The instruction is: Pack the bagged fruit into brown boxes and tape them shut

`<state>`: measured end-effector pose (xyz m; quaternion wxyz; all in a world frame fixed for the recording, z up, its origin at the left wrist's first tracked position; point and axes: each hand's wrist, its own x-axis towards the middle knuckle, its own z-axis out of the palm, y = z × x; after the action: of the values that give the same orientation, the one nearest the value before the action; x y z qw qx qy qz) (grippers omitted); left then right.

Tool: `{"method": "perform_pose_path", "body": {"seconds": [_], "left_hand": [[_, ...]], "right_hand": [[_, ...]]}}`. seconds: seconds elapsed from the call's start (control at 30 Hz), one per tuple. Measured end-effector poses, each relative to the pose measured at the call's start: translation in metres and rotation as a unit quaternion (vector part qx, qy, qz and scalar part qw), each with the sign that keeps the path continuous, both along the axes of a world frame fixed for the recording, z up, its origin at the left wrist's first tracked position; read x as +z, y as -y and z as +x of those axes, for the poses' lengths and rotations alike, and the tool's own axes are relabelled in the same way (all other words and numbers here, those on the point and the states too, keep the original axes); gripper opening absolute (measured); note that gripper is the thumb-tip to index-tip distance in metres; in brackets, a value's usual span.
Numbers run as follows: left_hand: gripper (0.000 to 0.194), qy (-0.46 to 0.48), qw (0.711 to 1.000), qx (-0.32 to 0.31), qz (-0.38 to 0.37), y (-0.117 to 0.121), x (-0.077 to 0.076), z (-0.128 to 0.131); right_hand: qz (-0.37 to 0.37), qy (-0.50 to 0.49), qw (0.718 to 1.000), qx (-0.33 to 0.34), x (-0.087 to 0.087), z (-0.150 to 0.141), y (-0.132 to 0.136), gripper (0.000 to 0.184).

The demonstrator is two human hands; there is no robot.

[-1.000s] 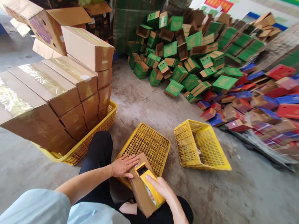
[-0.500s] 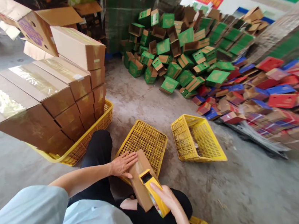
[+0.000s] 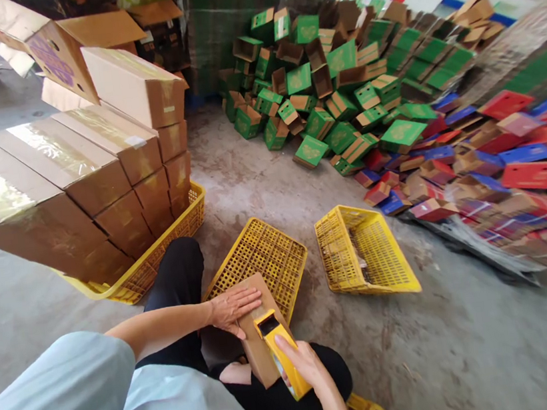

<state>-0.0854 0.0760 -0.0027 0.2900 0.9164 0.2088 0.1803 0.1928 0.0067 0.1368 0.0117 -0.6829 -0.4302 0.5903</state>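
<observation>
A brown cardboard box [image 3: 259,355] rests on my lap over my black trousers. My left hand [image 3: 232,306] lies flat on its upper end, fingers stretched out and pressing down. My right hand [image 3: 301,361] is closed round a yellow tape dispenser [image 3: 278,347], which sits against the box's top face. An upturned yellow plastic crate [image 3: 261,264] lies just beyond the box.
A second yellow crate [image 3: 366,257] lies tilted on the concrete floor to the right. Stacked taped cartons [image 3: 72,167] fill a yellow crate [image 3: 176,234] at left. Heaps of green boxes [image 3: 329,90] and red and blue boxes [image 3: 501,175] cover the floor at right.
The tape dispenser has slid down the box toward me with my right hand. My left hand has stayed flat on the box's upper end. The view has shifted slightly.
</observation>
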Motion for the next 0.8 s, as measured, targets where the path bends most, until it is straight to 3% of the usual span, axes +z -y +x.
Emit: {"method": "perform_pose_path", "body": {"seconds": [0.27, 0.47, 0.67, 0.8], "left_hand": [[0.107, -0.005, 1.0, 0.008, 0.0, -0.002, -0.001, 0.003], [0.109, -0.027, 0.999, 0.019, 0.009, 0.006, 0.0, 0.009], [0.097, -0.002, 0.998, -0.058, 0.038, 0.028, 0.013, 0.03], [0.094, -0.004, 0.997, -0.073, 0.016, 0.027, 0.014, 0.034]], "right_hand": [[-0.037, 0.033, 0.998, -0.032, 0.002, 0.03, 0.03, 0.053], [-0.015, 0.064, 0.998, -0.021, 0.003, 0.021, 0.032, 0.056], [-0.013, 0.065, 0.998, -0.019, 0.003, 0.019, 0.028, 0.058], [-0.018, 0.044, 0.998, -0.042, 0.004, 0.021, 0.026, 0.056]]}}
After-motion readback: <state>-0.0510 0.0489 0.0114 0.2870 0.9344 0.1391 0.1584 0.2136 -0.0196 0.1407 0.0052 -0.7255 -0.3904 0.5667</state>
